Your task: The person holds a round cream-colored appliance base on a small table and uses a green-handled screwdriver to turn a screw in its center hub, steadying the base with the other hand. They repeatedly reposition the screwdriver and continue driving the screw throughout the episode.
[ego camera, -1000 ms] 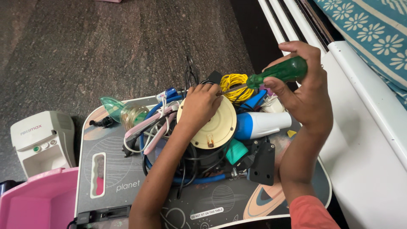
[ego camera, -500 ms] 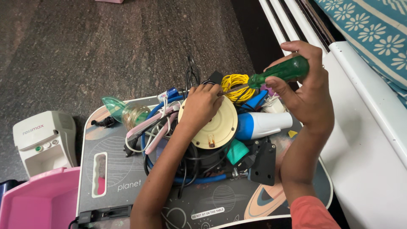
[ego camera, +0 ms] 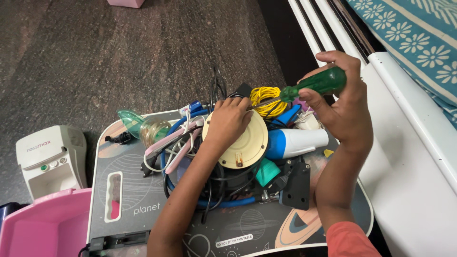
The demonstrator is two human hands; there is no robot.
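The right hand (ego camera: 340,107) is closed in a full grip around the translucent green plastic handle of a screwdriver (ego camera: 314,84), held at about 2 o'clock from the pile; the metal shaft slants down toward 8 o'clock and its tip meets the upper rim of a round cream-coloured plastic disc-shaped device (ego camera: 243,140). The left hand (ego camera: 227,121) lies palm-down on the top of that disc, fingers curled over its 11 o'clock edge, pressing on it rather than enclosing it. The disc sits at the centre of a heap of small items on a grey lap-desk tabletop with planet graphics (ego camera: 143,190). At 12 o'clock from the disc lies a coil of yellow wire (ego camera: 265,97). At 3 o'clock, touching the disc, lies a blue-and-white cylindrical plastic appliance (ego camera: 297,142). At 5 o'clock rests a black plastic power adapter (ego camera: 296,183), with a teal plastic piece (ego camera: 266,172) between it and the disc. At 9 o'clock are pink flat plastic strips (ego camera: 173,145) and, further out, a clear green plastic breathing mask (ego camera: 143,126). Black and blue cables (ego camera: 223,202) loop under the disc at 6 o'clock. Off the tabletop at 9 o'clock stands a white box-shaped nebuliser machine (ego camera: 50,159), and a pink plastic tub (ego camera: 43,223) sits at 8 o'clock on the dark stone floor (ego camera: 119,52).
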